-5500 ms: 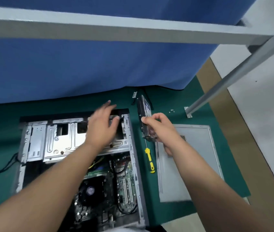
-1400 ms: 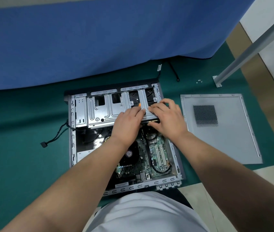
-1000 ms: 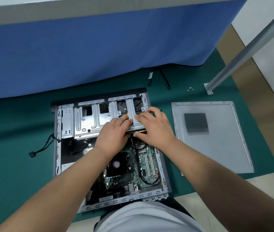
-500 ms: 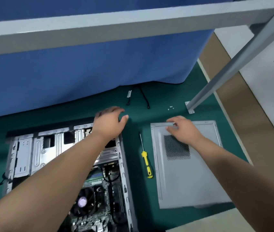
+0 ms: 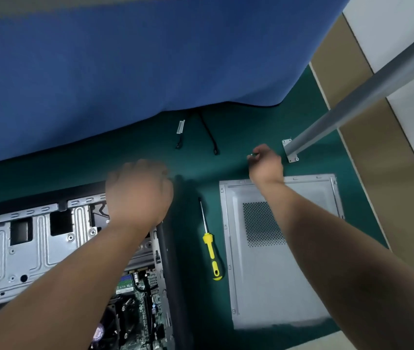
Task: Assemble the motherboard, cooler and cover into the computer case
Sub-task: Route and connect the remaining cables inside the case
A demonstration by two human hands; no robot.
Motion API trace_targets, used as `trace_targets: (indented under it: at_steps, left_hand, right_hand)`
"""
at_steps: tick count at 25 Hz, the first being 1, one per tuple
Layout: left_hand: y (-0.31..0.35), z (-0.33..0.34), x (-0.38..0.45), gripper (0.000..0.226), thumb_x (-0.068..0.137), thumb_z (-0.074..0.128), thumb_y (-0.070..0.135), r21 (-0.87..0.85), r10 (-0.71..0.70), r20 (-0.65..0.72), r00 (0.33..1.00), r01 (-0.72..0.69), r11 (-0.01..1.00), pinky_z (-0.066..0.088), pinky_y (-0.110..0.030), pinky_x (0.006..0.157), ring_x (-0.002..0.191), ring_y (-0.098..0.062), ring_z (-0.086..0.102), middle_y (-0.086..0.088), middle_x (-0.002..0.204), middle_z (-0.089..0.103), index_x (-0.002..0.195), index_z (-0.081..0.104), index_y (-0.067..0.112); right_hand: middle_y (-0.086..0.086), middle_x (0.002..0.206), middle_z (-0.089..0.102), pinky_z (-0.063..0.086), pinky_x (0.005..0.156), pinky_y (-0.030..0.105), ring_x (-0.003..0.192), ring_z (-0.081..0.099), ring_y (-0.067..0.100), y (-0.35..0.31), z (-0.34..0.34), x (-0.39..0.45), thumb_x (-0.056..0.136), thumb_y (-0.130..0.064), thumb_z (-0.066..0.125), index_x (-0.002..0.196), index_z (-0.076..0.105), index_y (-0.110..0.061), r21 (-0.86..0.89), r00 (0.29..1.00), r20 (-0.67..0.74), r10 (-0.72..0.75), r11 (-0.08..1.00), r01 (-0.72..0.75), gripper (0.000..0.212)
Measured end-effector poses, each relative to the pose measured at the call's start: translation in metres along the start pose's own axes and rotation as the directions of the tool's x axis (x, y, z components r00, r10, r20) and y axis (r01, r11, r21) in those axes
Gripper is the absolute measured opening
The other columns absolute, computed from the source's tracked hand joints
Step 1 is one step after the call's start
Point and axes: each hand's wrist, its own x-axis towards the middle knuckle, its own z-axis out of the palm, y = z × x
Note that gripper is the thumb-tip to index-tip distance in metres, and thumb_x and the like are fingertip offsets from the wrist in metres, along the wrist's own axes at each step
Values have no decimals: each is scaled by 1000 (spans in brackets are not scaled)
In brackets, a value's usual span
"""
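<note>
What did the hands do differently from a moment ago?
The right hand left the side cover and reached farther out over the green mat, where it now pinches a small screw. The left hand, blurred, shifted slightly at the far corner of the computer case. The cover and the yellow screwdriver lie as before.

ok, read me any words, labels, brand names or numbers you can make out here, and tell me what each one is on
None can be read.
Green sticker on the memory module in the computer case: printed, but too small and blurred.
Motherboard: markings too fine to read.
Side cover: no text shows.
Yellow screwdriver: no text shows.
</note>
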Motion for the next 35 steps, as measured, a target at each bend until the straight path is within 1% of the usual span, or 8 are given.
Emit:
trace_targets:
  at_steps: [9, 13, 16, 21, 23, 26, 31, 35]
  left_hand:
    - [2, -2, 0, 41, 87, 38, 41, -17, -12, 9, 1000, 12, 1000, 39, -43, 90, 102, -30, 59, 2, 108, 70, 105, 72, 29]
    - [1, -8, 1, 35, 94, 46, 53, -37, 14, 131, 991, -9, 999, 32, -42, 99, 126, -21, 49, 12, 130, 61, 120, 65, 40]
    - [-7, -20, 0, 33, 95, 56, 55, -254, 24, 224, 974, 35, 967, 18, -38, 113, 146, -8, 31, 21, 150, 47, 127, 62, 47]
    - [1, -48, -48, 26, 98, 66, 31, -700, 91, 153, 984, 43, 713, 28, -42, 120, 147, -13, 35, 4, 141, 60, 124, 68, 33]
    - [5, -55, -81, 19, 99, 65, 29, -807, 80, 136, 987, 64, 587, 47, -36, 99, 120, -6, 57, 12, 120, 69, 116, 70, 37]
    - [-5, -64, -114, 13, 99, 67, 27, -918, 14, 239, 971, 221, 330, 50, -22, 76, 87, 0, 68, 14, 99, 75, 105, 75, 35]
    - [-32, -69, -135, 9, 93, 73, 15, -943, 125, 318, 940, 300, 147, 58, -18, 77, 92, -19, 76, -3, 95, 79, 101, 78, 17]
    - [-44, -71, -142, 10, 89, 77, 18, -936, 152, 332, 931, 304, 179, 59, -21, 80, 90, -19, 76, -4, 94, 79, 99, 77, 15]
  right_hand:
    - [12, 109, 68, 48, 79, 31, 97, 67, 36, -11, 7, -15, 95, -5, 45, 100, 67, -17, -126, 1000, 1, -10, 992, 10, 25]
    - [9, 97, 74, 55, 84, 33, 92, 69, 30, -30, 1, -78, 96, -8, 57, 102, 70, -14, 220, 989, 22, -146, 966, 137, 15]
    - [0, 90, 73, 56, 83, 30, 87, 71, 19, -50, -3, -139, 95, -9, 66, 94, 70, -18, 530, 979, 85, -188, 840, 115, 10]
    - [-7, 74, 71, 49, 66, 20, 68, 61, 6, -74, -10, -217, 93, 0, 63, 87, 72, -17, 824, 944, 277, -182, 551, -135, 20]
    - [-4, 73, 69, 47, 66, 22, 68, 59, 9, -77, -13, -241, 93, 1, 64, 89, 71, -12, 859, 925, 324, -199, 472, -200, 15]
    - [5, 78, 68, 50, 66, 23, 69, 61, 13, -76, -22, -267, 92, 3, 68, 102, 65, -6, 874, 894, 397, -208, 382, -299, 13]
    - [7, 79, 74, 52, 59, 21, 64, 65, 12, -76, -40, -284, 87, -1, 77, 114, 61, -6, 735, 825, 526, -207, 597, -320, 32]
    - [7, 74, 74, 51, 54, 18, 62, 67, 11, -85, -42, -289, 82, -4, 81, 110, 66, -11, 629, 819, 519, -243, 758, -174, 33]
